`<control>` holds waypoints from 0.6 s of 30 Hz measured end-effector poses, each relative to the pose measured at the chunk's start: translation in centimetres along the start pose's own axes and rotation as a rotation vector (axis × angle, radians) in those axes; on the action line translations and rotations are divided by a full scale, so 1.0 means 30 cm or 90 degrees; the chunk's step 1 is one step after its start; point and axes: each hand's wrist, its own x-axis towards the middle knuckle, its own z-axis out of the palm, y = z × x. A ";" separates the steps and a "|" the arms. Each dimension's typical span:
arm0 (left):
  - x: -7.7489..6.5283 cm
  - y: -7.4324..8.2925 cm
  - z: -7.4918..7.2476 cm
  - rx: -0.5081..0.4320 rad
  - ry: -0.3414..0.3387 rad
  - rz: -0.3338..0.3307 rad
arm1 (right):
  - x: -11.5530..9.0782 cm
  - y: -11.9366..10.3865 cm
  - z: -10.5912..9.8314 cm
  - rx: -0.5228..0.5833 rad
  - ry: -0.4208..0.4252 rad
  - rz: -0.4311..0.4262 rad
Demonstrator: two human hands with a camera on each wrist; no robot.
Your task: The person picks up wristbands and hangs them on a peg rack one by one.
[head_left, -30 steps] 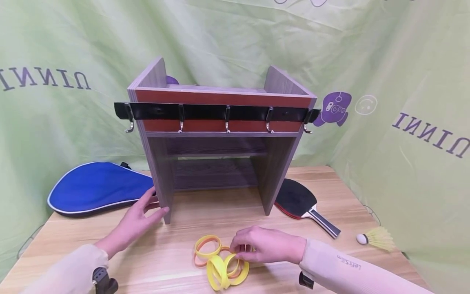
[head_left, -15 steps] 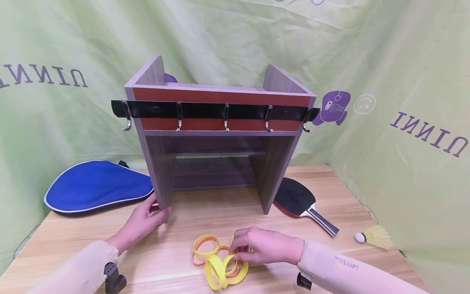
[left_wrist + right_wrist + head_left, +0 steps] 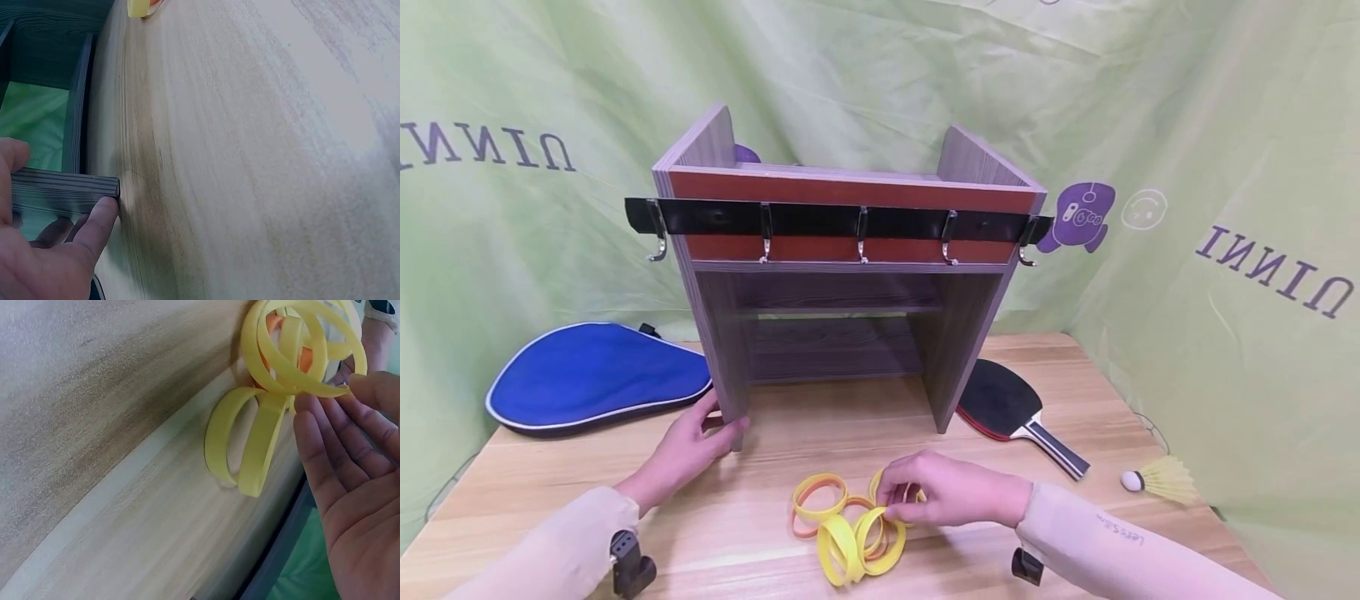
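A grey wood-grain shelf unit [image 3: 722,350] stands on the table with a red front panel. My left hand [image 3: 681,454] grips the bottom front corner of its left side panel [image 3: 65,181], thumb and fingers on opposite sides. In front of the unit lies a loose pile of yellow and orange silicone bands [image 3: 824,554]. My right hand [image 3: 947,490] is at the pile's right side, its thumb and fingertips pinching the edge of a yellow band [image 3: 306,384]. Other bands overlap it, and another yellow band [image 3: 251,450] lies close below the fingertips in the right wrist view.
A black rail [image 3: 820,220] with several metal hooks runs across the unit's front. A blue paddle case [image 3: 595,375] lies at the left, a black table tennis paddle [image 3: 1000,396] at the right. Farther right is a yellow shuttlecock [image 3: 1165,481]. Green cloth [image 3: 1225,150] hangs behind.
My left hand has moved slightly right and its thumb has closed in on the panel's edge. My right hand has risen a little, tilting up a yellow band at the pile.
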 end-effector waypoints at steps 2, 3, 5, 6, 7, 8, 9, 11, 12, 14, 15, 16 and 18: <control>0.001 0.000 -0.002 -0.009 -0.002 0.001 | -0.008 0.003 -0.009 0.026 0.003 0.015; 0.002 0.000 -0.002 -0.014 -0.002 0.001 | -0.012 0.005 -0.015 0.044 0.004 0.023; 0.003 0.002 -0.003 -0.022 -0.002 0.002 | -0.021 0.009 -0.027 0.090 0.006 0.043; 0.004 0.003 -0.004 -0.024 -0.002 0.001 | -0.025 0.013 -0.033 0.115 0.007 0.054; 0.004 0.003 -0.004 -0.026 -0.003 0.000 | -0.030 0.016 -0.039 0.145 0.008 0.066; 0.004 0.003 -0.004 -0.028 -0.004 -0.001 | -0.033 0.020 -0.044 0.181 0.007 0.079; 0.004 0.003 -0.003 -0.030 -0.005 -0.003 | -0.037 0.023 -0.050 0.217 0.008 0.090; 0.002 0.002 -0.003 -0.032 -0.006 -0.005 | -0.041 0.028 -0.062 0.288 0.008 0.111; 0.001 0.002 -0.002 -0.032 -0.006 -0.006 | -0.041 0.029 -0.067 0.320 0.009 0.119; 0.000 0.001 -0.002 -0.034 -0.008 -0.006 | -0.039 0.028 -0.078 0.373 0.011 0.127; -0.002 0.001 -0.002 -0.034 -0.009 -0.006 | -0.036 0.027 -0.083 0.391 0.014 0.129; -0.002 0.001 -0.002 -0.034 -0.011 -0.006 | -0.033 0.025 -0.087 0.408 0.018 0.128; -0.004 0.002 -0.003 -0.035 -0.014 -0.005 | -0.023 0.018 -0.094 0.439 0.028 0.125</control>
